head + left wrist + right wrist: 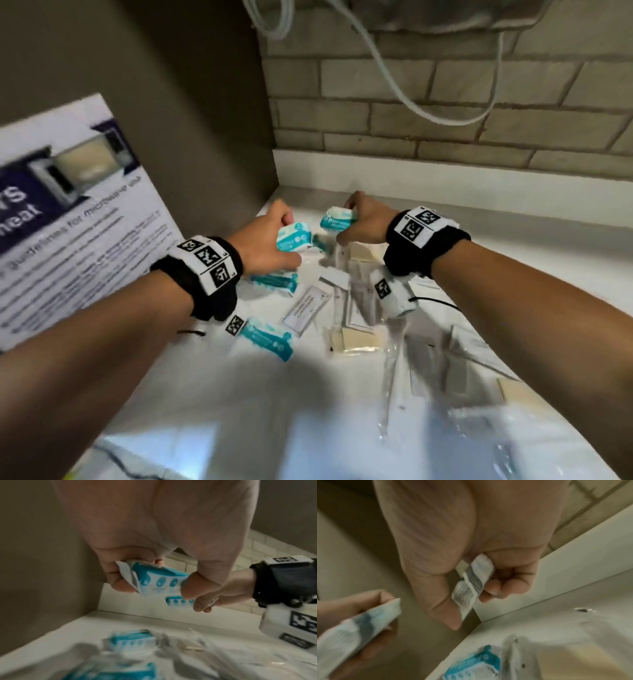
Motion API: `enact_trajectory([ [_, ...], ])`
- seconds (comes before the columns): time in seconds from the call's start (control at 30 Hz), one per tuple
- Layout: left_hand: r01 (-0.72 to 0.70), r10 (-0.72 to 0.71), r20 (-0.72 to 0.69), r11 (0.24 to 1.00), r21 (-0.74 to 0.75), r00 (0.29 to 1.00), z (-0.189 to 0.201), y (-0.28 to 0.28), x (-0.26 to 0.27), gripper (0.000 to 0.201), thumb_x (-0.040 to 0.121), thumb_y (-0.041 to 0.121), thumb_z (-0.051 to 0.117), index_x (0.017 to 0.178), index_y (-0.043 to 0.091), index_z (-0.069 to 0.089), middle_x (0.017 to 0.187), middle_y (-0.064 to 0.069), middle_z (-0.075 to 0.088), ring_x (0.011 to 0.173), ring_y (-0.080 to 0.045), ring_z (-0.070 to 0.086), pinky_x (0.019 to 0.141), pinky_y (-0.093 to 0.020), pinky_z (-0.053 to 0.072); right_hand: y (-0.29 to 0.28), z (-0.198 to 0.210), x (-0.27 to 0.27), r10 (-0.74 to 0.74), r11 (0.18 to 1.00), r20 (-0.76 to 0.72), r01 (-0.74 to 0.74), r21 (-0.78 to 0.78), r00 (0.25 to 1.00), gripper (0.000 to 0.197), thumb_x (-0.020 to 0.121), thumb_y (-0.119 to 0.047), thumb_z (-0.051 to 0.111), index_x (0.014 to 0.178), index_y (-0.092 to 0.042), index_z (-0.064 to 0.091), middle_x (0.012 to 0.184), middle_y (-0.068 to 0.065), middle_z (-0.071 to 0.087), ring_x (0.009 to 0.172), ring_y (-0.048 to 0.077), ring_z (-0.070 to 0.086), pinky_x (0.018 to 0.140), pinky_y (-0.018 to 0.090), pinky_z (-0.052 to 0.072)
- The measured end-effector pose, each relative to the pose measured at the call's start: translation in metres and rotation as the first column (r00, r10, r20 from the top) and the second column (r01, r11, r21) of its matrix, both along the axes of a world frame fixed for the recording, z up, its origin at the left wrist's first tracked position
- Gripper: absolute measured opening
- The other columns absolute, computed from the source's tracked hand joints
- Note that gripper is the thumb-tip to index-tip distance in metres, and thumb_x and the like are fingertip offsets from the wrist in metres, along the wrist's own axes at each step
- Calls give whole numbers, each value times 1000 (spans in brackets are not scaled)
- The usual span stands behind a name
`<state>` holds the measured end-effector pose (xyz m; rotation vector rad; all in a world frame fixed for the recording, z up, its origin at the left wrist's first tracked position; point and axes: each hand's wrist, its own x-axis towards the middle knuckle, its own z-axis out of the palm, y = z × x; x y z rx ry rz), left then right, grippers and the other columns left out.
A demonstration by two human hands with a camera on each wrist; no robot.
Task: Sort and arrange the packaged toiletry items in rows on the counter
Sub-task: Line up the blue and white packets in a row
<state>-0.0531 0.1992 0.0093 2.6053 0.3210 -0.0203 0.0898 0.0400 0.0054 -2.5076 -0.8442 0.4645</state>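
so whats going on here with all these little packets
A person is sorting packaged toiletries on a white counter. The left hand holds one teal-and-white packet and the right hand holds another, both lifted above the pile. More teal packets, clear sachets and a white labelled sachet lie loosely scattered below, not yet in rows.

Left hand (270, 236) gripping teal packet (293, 237), right hand (364, 219) gripping another packet (337, 218), white counter (205, 394)
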Motion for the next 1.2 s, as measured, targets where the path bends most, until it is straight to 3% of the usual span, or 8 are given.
enact_trajectory([
  [0.07,-41,43,-53,999,35,998,-7,22,-17,57,71,30,77,105,18,34,95,-11,58,77,-28,56,67,-39,47,29,-5,-1,55,998,56,-54,-13,997,65,71,-32,80,124,-11,49,109,9,63,93,26,58,82,30,49],
  [0.23,-81,89,-99,993,87,991,-17,61,-30,51,72,31,77,100,20,37,91,-5,66,81,-24,66,69,-40,54,78,-23,-8,277,941,-22,-275,-197,961,54,75,-32,77,119,-10,55,105,8,64,84,22,56,65,27,42],
  [0.37,-80,85,-56,992,96,995,-20,77,-22,47,70,30,79,97,20,43,91,0,66,80,-21,65,67,-36,51,97,-38,-13,407,806,-43,-382,-452,912,57,70,-45,79,117,-15,67,109,3,69,92,22,59,76,27,45],
  [0.47,-18,21,-30,996,91,999,-24,76,-10,43,68,27,80,96,21,47,100,2,56,89,-18,57,68,-29,45,104,-43,-9,400,799,-76,-388,-459,914,54,70,-38,82,115,-12,68,108,5,72,91,22,63,80,29,48],
  [0.67,37,-31,-60,995,97,998,-36,67,6,42,69,22,77,104,26,53,108,1,48,109,-19,43,93,-32,41,118,-45,-4,320,884,67,-273,-379,945,75,61,-39,89,119,-11,51,115,6,63,92,22,54,77,29,43],
  [0.83,13,1,-122,993,115,993,-37,66,14,47,75,19,75,117,27,56,120,-1,48,120,-22,38,102,-34,38,118,-34,18,310,869,93,-242,-431,946,77,66,-44,85,129,-15,53,129,7,57,115,28,56,91,31,45],
  [0.9,26,-5,-172,992,124,985,-39,66,17,48,77,20,74,121,29,56,122,0,48,122,-23,36,104,-34,37,118,-36,24,327,840,55,-264,-474,943,81,69,-48,82,136,-17,49,133,7,55,120,29,53,97,33,43],
  [1.2,-33,77,-260,985,168,962,-43,62,28,53,80,16,71,129,32,60,132,-2,43,130,-25,37,108,-38,40,142,-43,37,294,869,60,-241,-432,954,75,71,-47,81,136,-20,53,132,4,59,116,26,58,92,29,44],
])
